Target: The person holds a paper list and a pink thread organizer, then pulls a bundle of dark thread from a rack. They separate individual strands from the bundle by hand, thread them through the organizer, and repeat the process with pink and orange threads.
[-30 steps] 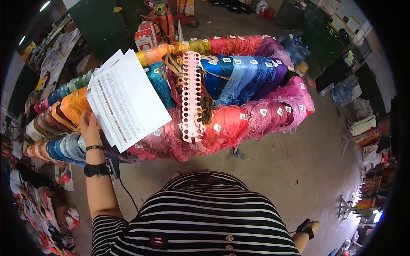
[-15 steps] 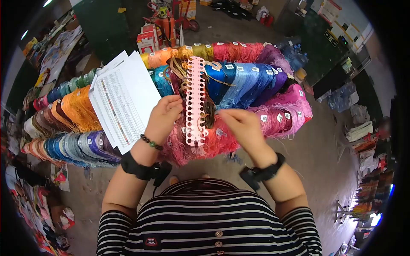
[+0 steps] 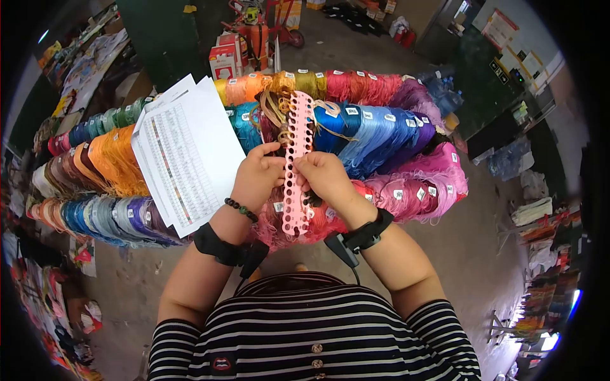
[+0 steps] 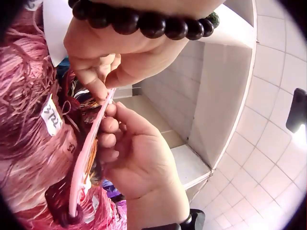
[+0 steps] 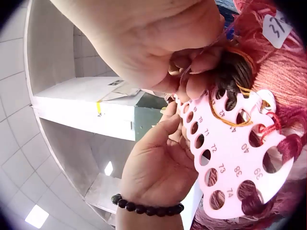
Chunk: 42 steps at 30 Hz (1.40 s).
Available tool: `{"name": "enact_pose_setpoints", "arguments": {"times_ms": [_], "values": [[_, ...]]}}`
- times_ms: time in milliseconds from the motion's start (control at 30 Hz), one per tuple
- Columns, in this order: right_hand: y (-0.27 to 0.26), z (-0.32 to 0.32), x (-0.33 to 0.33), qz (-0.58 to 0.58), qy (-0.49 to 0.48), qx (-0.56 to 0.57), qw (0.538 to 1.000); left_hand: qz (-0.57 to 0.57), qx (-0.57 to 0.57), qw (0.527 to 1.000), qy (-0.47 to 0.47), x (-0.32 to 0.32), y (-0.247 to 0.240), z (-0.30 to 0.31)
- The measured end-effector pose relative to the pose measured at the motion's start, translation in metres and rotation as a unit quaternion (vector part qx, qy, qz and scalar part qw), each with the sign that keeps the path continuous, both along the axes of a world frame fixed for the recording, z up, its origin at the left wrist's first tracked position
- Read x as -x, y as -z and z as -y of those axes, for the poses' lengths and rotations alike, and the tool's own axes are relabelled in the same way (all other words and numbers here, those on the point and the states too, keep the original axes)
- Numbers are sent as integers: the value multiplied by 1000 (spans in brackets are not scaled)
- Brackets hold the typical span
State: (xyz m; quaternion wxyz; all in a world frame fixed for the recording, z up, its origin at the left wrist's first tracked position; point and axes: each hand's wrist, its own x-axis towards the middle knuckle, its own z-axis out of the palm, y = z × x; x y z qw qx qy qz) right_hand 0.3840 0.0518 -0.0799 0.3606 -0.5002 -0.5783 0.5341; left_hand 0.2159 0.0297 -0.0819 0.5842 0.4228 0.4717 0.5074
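Observation:
A long pink thread card point(image 3: 298, 209) with numbered holes along both edges lies over the rows of skeins. My left hand point(image 3: 256, 178) pinches its left edge, thumb and fingers bent. Opposite, my right hand point(image 3: 329, 184) has thumb and forefinger together at the holes. A thin pale strand point(image 5: 193, 63) runs between the right fingers in the right wrist view. Dark brown floss point(image 5: 235, 72) is looped through holes close by, with maroon floss point(image 5: 290, 146) at the card's end. In the left wrist view the card point(image 4: 86, 153) appears edge-on, with both hands' fingertips meeting near its upper part.
White printed chart sheets point(image 3: 190, 152) lie left of the card over the skeins. Rows of labelled skeins run across: orange point(image 3: 114, 162), blue point(image 3: 375, 136) and pink point(image 3: 413, 187). Red-and-white boxes point(image 3: 225, 60) stand on the floor behind.
My left hand has moved right from the chart sheets to the card. The right hand has come up from my side and across to the card's holes.

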Motion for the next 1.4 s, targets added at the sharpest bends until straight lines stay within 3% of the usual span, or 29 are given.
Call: {"name": "enact_pose_setpoints", "arguments": {"times_ms": [233, 500, 700, 733, 800, 833, 900, 967, 1033, 1133, 1233, 1267, 1333, 1400], "values": [[-5, 0, 0, 90, -10, -52, 995, -1, 20, 999, 43, 5, -6, -1], [-12, -3, 0, 94, -27, -31, 995, 12, 33, 996, 80, 7, -9, -5], [-25, 3, 4, 188, -37, -126, 973, -66, -15, 995, 72, 7, 1, -9], [-24, 2, 4, 196, -42, -131, 971, -123, -33, 990, 65, 8, -2, -8], [-19, 5, 1, 78, -32, -52, 995, -235, -68, 968, 51, 15, -9, -5], [-16, 7, -2, 19, -27, -11, 999, -203, -73, 975, 42, 20, -9, -3], [-9, 8, -6, 13, -38, -19, 999, -140, -84, 986, 27, 25, -13, -1], [-5, 12, -9, 17, -42, -29, 999, 47, 6, 998, 38, 23, -27, 4], [-8, 15, -7, 30, -42, -47, 998, 189, 54, 978, 62, 20, -35, 6], [-3, 13, -8, -9, -29, -18, 999, 119, 34, 987, 101, 19, -25, 4], [-2, 10, -17, -174, -31, 90, 980, -42, -37, 988, 143, 1, -18, 7], [-2, 10, -18, -176, -34, 92, 980, -91, -50, 980, 172, -1, -19, 9], [-1, 12, -17, -181, -46, 98, 978, -204, -185, 953, 122, 4, -12, 11], [14, 9, -16, -86, -59, 22, 994, -376, -199, 905, 6, 15, -18, 15]]}}
